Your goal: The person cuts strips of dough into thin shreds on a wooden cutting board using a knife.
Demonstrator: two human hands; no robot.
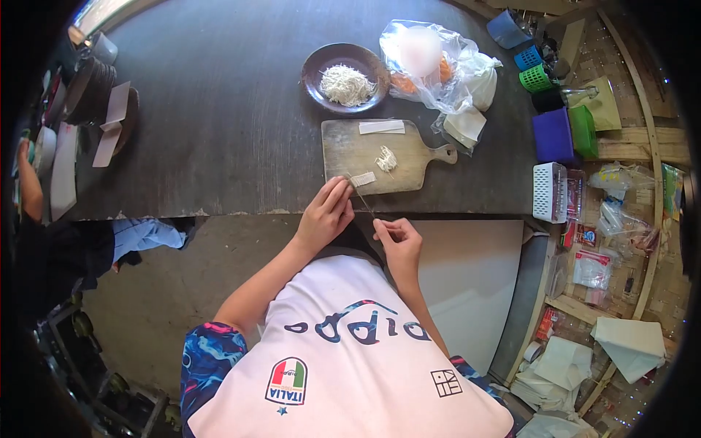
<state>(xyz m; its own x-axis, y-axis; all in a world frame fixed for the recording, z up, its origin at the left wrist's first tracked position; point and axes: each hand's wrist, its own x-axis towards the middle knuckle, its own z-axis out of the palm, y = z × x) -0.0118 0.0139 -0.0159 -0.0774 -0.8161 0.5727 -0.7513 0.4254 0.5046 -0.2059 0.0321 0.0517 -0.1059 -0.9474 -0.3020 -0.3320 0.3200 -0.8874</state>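
A thin dark stick-like thing (363, 200) slants between my two hands at the front edge of the cutting board; whether it is a blade or a stick I cannot tell. My left hand (327, 213) is closed, its fingertips pinching the far end of it. Lower and to the right, my right hand (399, 241) pinches the near end. Just beyond my left fingertips, a short pale strip (363, 178) lies on the wooden cutting board (343, 155). The board also carries a small heap of pale shreds (386, 158) and a longer white strip (382, 127).
Behind the board stands a dark bowl (312, 76) of white shreds (347, 85). Clear plastic bags (467, 66) with orange and white contents lie beside it. Baskets (549, 191) line the right wall. At far left, another person's arm (29, 179) shows near stacked items.
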